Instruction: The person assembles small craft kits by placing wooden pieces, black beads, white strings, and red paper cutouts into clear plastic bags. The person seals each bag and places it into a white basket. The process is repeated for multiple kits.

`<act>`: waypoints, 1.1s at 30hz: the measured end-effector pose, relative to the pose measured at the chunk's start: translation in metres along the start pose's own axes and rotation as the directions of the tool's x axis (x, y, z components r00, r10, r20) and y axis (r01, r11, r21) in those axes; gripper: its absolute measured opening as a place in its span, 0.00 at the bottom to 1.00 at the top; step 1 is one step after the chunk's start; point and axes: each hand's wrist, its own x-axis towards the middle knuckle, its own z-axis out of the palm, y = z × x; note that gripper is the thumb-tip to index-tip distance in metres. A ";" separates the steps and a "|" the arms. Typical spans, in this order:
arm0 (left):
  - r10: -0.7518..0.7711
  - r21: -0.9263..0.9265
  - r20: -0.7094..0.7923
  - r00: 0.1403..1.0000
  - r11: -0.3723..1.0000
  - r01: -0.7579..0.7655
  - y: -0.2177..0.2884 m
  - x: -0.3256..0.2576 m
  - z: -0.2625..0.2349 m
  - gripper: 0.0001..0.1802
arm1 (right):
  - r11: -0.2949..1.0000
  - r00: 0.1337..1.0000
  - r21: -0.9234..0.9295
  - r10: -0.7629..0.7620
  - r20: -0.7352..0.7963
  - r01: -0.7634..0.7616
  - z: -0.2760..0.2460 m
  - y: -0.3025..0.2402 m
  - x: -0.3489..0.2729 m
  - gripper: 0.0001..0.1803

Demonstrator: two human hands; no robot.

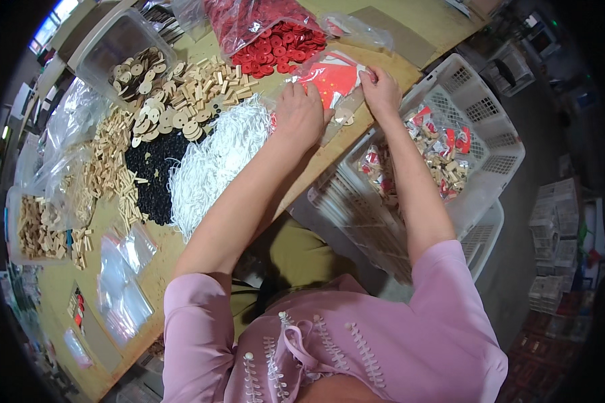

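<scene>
At the table's edge, both hands are on a small clear plastic bag (336,75) with a red and white printed piece in it. My left hand (298,115) has its fingers bent over the bag's left side, thumb toward its lower edge. My right hand (382,93) pinches the bag's right edge between thumb and fingers. Pale round wooden pieces (346,115) show through the plastic at the bottom. Just left of my left hand lies a heap of white strings (215,158). Beyond the bag, red discs (275,47) spill from a large plastic bag.
Black beads (156,176), wooden discs (175,119) and small wooden blocks (205,79) lie heaped on the table (175,258). A clear tub (91,57) lies tipped at the back left. Empty bags (122,295) lie front left. A white crate (501,127) with filled packets stands right.
</scene>
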 end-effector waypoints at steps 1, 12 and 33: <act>0.042 -0.029 -0.085 0.995 0.999 -0.045 -0.002 -0.005 -0.002 0.25 | 0.999 1.000 0.053 0.003 -0.001 -0.003 0.003 0.001 -0.001 0.20; -0.231 -0.358 0.337 0.912 0.865 0.352 -0.060 -0.013 -0.082 0.20 | 0.942 0.975 0.310 0.180 -0.132 -0.132 0.014 0.021 -0.002 0.11; 0.054 -0.084 0.048 0.997 0.995 -0.050 -0.037 0.027 0.005 0.24 | 0.915 0.924 0.395 0.215 -0.315 -0.079 0.006 0.006 -0.011 0.07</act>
